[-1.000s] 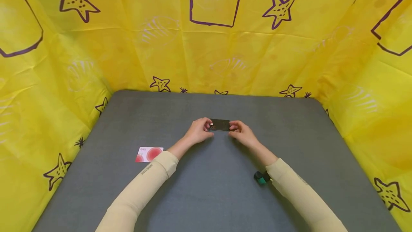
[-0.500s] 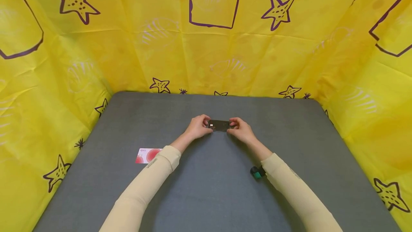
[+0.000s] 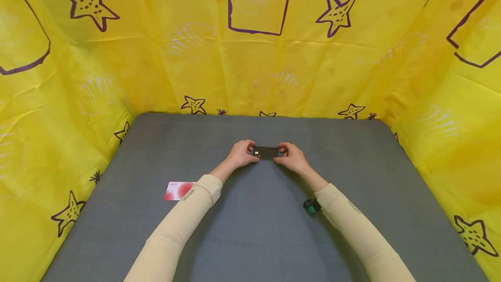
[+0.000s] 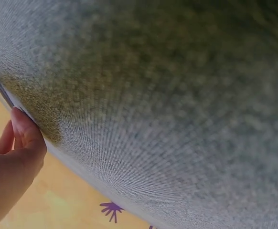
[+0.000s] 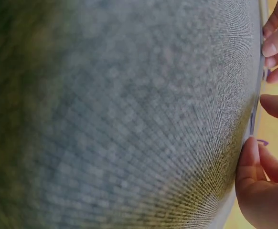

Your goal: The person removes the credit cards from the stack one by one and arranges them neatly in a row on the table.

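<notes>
A black card point(image 3: 266, 153) with a small light chip square and "VIP" lettering lies between my two hands, past the middle of the grey table. My left hand point(image 3: 240, 154) pinches its left end with thumb and fingers. At the opposite end, my right hand point(image 3: 296, 159) does the same. A thin see-through edge seems to border the card. Whether the card touches the table is hard to tell. The left wrist view catches my left hand point(image 4: 17, 160) at its left edge; my right hand point(image 5: 263, 191) fills the lower right of the right wrist view.
A white card with red circles point(image 3: 179, 190) lies on the grey table point(image 3: 250, 229), partly covered by my left sleeve point(image 3: 176, 225). A small black and green item point(image 3: 312, 206) sits against my right sleeve. Yellow cloth walls point(image 3: 250, 68) with starfish drawings enclose the table.
Both hands have tightened slightly round the black card's ends, the thumbs coming onto its near edge. The forearms have shifted inward a little, and the left sleeve covers part of the white card.
</notes>
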Action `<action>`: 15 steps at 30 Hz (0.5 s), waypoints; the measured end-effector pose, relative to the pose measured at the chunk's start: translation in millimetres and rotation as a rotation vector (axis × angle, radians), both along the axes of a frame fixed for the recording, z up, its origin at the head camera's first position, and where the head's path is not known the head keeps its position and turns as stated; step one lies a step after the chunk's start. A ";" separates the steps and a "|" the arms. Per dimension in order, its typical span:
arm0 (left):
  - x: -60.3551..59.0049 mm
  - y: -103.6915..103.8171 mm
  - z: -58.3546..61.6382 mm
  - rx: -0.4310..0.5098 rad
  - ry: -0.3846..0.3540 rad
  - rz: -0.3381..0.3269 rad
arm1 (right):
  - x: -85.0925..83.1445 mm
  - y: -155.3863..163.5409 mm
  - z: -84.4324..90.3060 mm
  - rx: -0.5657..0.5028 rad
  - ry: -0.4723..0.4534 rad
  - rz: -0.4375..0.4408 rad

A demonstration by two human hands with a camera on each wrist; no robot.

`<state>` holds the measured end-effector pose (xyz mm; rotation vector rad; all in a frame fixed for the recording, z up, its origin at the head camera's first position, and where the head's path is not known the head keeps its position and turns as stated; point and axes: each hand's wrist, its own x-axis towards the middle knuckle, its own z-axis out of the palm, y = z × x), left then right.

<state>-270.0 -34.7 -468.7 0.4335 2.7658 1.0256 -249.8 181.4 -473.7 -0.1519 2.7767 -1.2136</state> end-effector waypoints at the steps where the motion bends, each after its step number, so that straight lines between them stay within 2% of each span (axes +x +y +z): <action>1: -0.3 -0.1 -0.3 -0.008 -0.004 -0.008 | -0.3 0.0 -0.4 0.006 0.002 0.002; 15: -3.3 -2.6 0.7 -0.005 -0.036 -0.035 | -0.8 0.1 -2.7 0.055 0.048 0.062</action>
